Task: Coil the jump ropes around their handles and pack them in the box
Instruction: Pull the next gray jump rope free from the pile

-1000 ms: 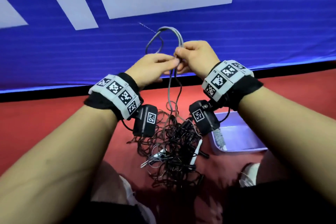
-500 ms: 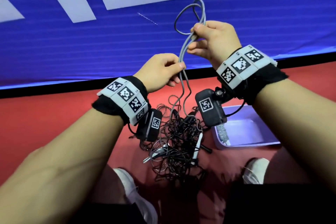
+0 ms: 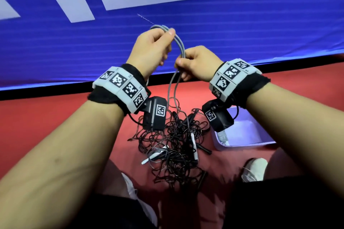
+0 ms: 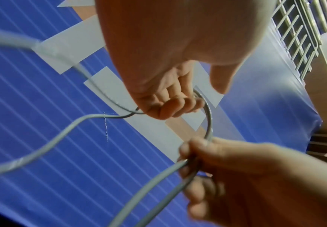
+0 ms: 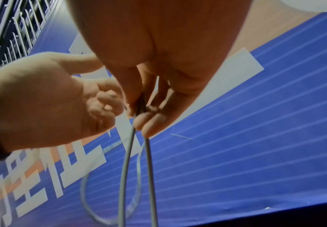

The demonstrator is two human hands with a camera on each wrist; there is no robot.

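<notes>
Left hand (image 3: 151,48) risen above right hand (image 3: 197,63); both grips clamped on grey rope (image 3: 181,48) over tangled pile (image 3: 175,141).

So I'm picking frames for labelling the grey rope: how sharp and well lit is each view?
Head view: sharp, evenly lit, grey rope crisp between left hand and right hand. Left wrist view: near strands smeared, palm in shadow. Right wrist view: soft throughout, palm dark, rope readable below the fingers.
</notes>
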